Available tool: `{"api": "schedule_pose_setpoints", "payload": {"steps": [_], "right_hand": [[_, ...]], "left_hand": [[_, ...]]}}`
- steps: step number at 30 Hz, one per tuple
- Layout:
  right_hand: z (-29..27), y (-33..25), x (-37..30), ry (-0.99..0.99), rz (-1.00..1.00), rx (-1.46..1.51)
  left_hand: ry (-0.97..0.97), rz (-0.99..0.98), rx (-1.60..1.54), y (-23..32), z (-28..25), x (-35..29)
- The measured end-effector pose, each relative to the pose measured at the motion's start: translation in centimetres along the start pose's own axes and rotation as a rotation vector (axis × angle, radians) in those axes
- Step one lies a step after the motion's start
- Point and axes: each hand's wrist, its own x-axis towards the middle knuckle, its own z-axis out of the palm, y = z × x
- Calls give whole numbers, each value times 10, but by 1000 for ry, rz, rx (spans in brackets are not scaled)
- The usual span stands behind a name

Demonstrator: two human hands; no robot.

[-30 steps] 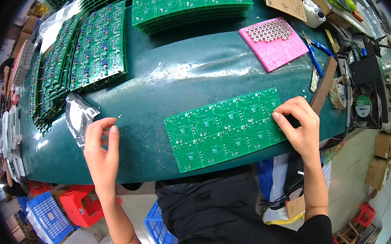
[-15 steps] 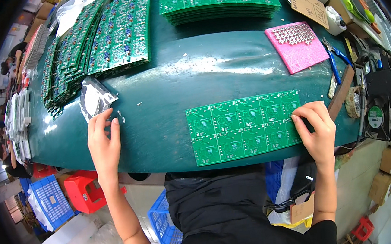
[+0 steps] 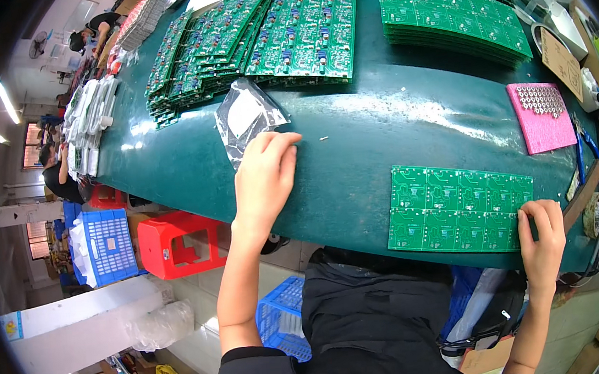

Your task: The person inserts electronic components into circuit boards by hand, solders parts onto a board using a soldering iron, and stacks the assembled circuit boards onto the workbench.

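Observation:
A green panel of circuit boards (image 3: 454, 207) lies flat near the front edge of the dark green table (image 3: 352, 132). My right hand (image 3: 543, 244) rests on its lower right corner, fingers pressing on the panel. My left hand (image 3: 264, 177) lies flat on the table further left, fingertips touching the edge of a clear plastic bag (image 3: 247, 120). A tiny light part (image 3: 324, 139) sits on the table just right of those fingers.
Overlapping rows of populated green boards (image 3: 265, 33) and a stack of bare panels (image 3: 452, 17) fill the back of the table. A pink foam pad with small metal parts (image 3: 541, 114) lies at right. A red stool (image 3: 180, 244) and blue crates (image 3: 105, 243) stand below left.
The view has swung left. My left hand moved up to the plastic bag's edge. My right hand stays on the panel's right end.

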Motion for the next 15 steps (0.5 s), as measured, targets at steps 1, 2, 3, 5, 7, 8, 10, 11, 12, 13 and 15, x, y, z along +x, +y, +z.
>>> {"api": "schedule_pose_setpoints", "payload": {"steps": [1, 2, 3, 5, 7, 8, 10, 11, 12, 13, 15], "right_hand": [[1, -2, -1, 4, 15, -24], [2, -3, -1, 4, 15, -33], [3, -4, -2, 17, 35, -35], [4, -6, -4, 36, 48, -64], [2, -11, 2, 23, 29, -77], [3, -12, 5, 7, 29, -74], [-1, -11, 9, -59, 81, -9], [-2, -8, 12, -87, 92, 20], [-5, -6, 12, -114, 103, 51], [-9, -9, 11, -116, 110, 33], [-8, -22, 11, -6, 2, -204]], "left_hand": [[-9, 47, -10, 2, 3, 1], [-7, 49, -19, 7, 6, 4], [-15, 95, -4, 13, 9, 7], [-7, 182, 15, 22, 20, 12], [2, 203, 31, 19, 28, 20], [13, 214, 78, 15, 28, 22], [0, 214, 110, 11, 30, 24], [2, 203, 90, 11, 30, 24], [4, 190, 72, 11, 30, 23], [-15, 201, 24, 10, 29, 21], [-138, -1, -333, 25, 23, 9]]}}
